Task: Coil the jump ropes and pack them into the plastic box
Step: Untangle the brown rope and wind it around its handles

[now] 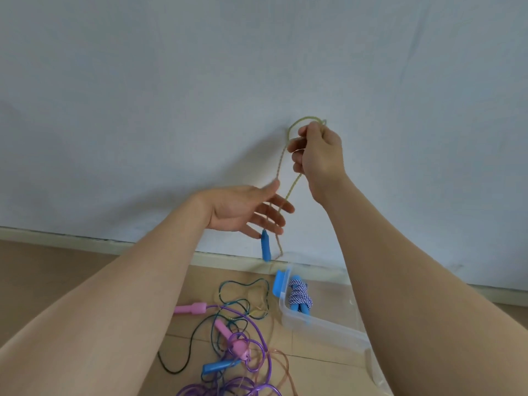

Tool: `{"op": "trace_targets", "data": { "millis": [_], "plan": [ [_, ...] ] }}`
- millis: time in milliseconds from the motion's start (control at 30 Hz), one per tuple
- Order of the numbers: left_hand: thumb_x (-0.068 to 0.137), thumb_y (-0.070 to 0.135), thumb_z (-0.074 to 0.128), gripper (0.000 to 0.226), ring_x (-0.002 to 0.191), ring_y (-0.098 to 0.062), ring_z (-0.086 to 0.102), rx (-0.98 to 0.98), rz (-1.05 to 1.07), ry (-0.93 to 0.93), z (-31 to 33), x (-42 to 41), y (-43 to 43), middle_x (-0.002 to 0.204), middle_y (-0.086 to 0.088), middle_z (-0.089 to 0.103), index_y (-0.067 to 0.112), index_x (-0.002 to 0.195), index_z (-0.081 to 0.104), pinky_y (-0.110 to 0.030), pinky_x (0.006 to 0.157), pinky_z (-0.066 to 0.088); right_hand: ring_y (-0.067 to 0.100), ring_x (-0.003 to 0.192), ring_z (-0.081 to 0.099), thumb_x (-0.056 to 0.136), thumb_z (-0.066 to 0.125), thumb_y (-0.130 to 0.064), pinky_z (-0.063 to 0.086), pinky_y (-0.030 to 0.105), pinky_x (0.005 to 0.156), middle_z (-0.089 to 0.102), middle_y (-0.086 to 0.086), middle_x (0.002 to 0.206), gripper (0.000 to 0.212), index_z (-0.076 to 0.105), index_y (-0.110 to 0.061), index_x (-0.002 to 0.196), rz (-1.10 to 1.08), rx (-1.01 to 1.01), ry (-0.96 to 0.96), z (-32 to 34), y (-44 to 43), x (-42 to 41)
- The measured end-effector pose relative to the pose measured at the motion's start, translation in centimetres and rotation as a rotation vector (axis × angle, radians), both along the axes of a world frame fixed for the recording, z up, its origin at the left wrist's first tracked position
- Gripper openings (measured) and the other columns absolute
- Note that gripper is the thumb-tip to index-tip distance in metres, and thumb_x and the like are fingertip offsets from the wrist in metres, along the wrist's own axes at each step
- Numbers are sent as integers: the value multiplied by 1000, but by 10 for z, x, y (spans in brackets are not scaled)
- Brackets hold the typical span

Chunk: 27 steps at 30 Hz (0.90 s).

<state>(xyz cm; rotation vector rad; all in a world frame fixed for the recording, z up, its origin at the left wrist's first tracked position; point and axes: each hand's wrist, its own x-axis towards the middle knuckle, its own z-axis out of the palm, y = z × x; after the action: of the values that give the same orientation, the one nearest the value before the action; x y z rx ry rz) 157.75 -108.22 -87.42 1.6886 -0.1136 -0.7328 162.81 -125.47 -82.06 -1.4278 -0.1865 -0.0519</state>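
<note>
My right hand point(317, 155) is raised in front of the wall and grips a loop of a yellow-green jump rope point(291, 190). Two strands hang down from it. A blue handle point(266, 245) dangles at the end of one strand. My left hand point(245, 210) is lower, palm up with fingers spread, and the hanging strands run across its fingers. On the floor stands a clear plastic box point(323, 327) with a blue latch point(280, 282). Inside it lies a coiled blue-and-white rope point(299, 294) with blue handles.
A tangle of ropes lies on the tiled floor left of the box: a purple rope point(257, 364) with pink handles point(191, 309), a dark green rope point(243, 292) and another blue handle point(218, 366). A pale wall and skirting board rise just behind.
</note>
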Motion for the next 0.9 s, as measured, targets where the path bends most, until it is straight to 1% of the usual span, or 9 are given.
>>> {"op": "trace_targets", "data": {
  "millis": [100, 267, 367, 467, 600, 667, 733, 833, 900],
  "plan": [
    [107, 37, 57, 31, 104, -24, 69, 128, -64, -49, -7, 1, -1, 106, -7, 67, 15, 126, 68, -49, 103, 55, 15, 56, 45, 110, 33, -22, 40, 30, 55, 70, 7, 79, 27, 56, -14, 99, -95, -23, -49, -5, -2, 4],
    [111, 28, 48, 22, 109, -36, 74, 146, 84, 14, -13, 3, 2, 109, -13, 75, 9, 108, 60, -56, 100, 56, 18, 76, 61, 100, 42, -25, 50, 33, 68, 76, 1, 88, 24, 65, -17, 101, -220, -282, -15, -25, -9, 21],
    [112, 24, 43, 20, 76, -28, 73, 4, 406, -75, -11, 10, 1, 77, -6, 62, 13, 102, 58, -51, 80, 62, 22, 77, 62, 89, 60, -32, 53, 36, 70, 69, 9, 90, 22, 66, -11, 95, 16, -540, 159, -41, -12, 20],
    [111, 23, 39, 22, 50, -15, 45, -164, 681, -175, -2, 19, -1, 63, 2, 41, 18, 96, 54, -33, 57, 52, 28, 101, 73, 95, 67, -51, 60, 42, 96, 72, 16, 113, 55, 60, -3, 120, 424, -766, 458, -49, -11, 6],
    [112, 27, 34, 27, 49, -14, 32, -349, 853, -269, 10, 26, -4, 61, 5, 33, 20, 90, 48, -23, 48, 36, 27, 141, 50, 89, 81, -31, 41, 50, 119, 52, 3, 154, 74, 47, -29, 155, 880, -915, 533, -51, -3, -6],
    [112, 31, 34, 29, 48, -14, 33, -414, 925, -322, 13, 29, -5, 61, 4, 34, 20, 88, 48, -25, 47, 37, 25, 145, 43, 94, 78, -25, 39, 49, 120, 46, -3, 158, 68, 49, -45, 152, 968, -883, 481, -50, 3, -8],
    [111, 31, 35, 30, 48, -15, 32, -427, 989, -356, 17, 31, -4, 61, 4, 33, 20, 86, 48, -24, 44, 33, 23, 143, 46, 98, 73, -30, 43, 45, 116, 49, -7, 155, 45, 63, -44, 140, 968, -862, 453, -51, 10, -6],
    [99, 28, 44, 29, 45, -16, 30, -209, 1102, -442, 9, 37, 7, 53, 5, 37, 19, 73, 54, -25, 47, 27, 18, 134, 58, 103, 60, -30, 46, 48, 115, 69, -4, 137, 28, 75, -19, 125, 873, -892, 474, -60, 13, -2],
    [88, 30, 51, 33, 45, -20, 36, 164, 1136, -592, -3, 35, 17, 49, 3, 41, 11, 62, 57, -32, 49, 34, 20, 126, 65, 104, 53, -27, 47, 52, 113, 78, 1, 121, 30, 69, -9, 122, 836, -1015, 497, -67, 7, 0]
  ]
}}
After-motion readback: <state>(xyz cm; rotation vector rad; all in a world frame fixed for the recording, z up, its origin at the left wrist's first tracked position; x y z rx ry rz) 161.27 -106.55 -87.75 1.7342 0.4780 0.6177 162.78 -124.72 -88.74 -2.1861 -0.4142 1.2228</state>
